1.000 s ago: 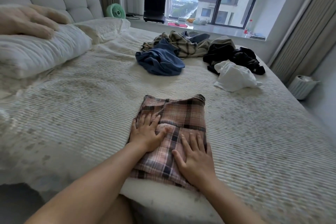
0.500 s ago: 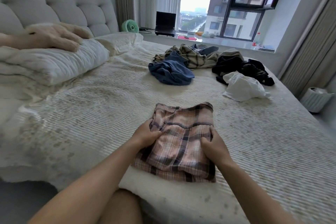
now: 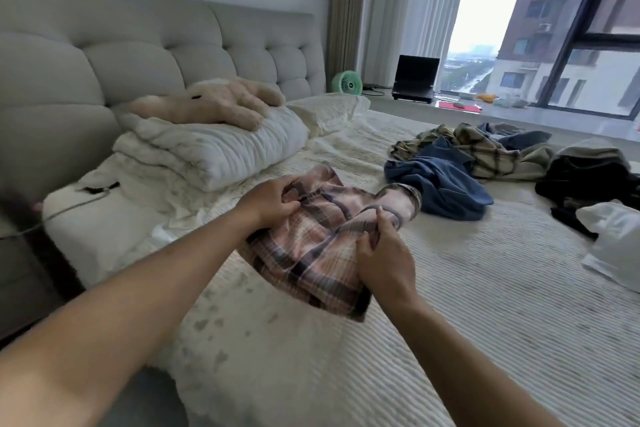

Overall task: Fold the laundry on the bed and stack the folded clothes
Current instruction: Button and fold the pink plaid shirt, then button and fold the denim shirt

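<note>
A folded pink plaid garment [image 3: 322, 246] is lifted off the bed [image 3: 485, 305], held from both sides. My left hand [image 3: 268, 204] grips its left edge and my right hand [image 3: 384, 253] grips its right edge, fingers curled into the cloth. Unfolded laundry lies farther back on the bed: a blue garment [image 3: 443, 180], a tan plaid shirt [image 3: 485, 149], dark clothes [image 3: 588, 177] and a white garment [image 3: 616, 239] at the right edge.
Stacked white pillows [image 3: 214, 149] with a beige plush toy [image 3: 214, 104] lie at the grey tufted headboard [image 3: 138, 55]. A green fan [image 3: 347, 81] and a laptop [image 3: 414, 78] stand on the window ledge beyond the bed.
Both hands went from pressing flat on the plaid garment to gripping its sides, and have lifted it and carried it left toward the pillows. The view has turned left.
</note>
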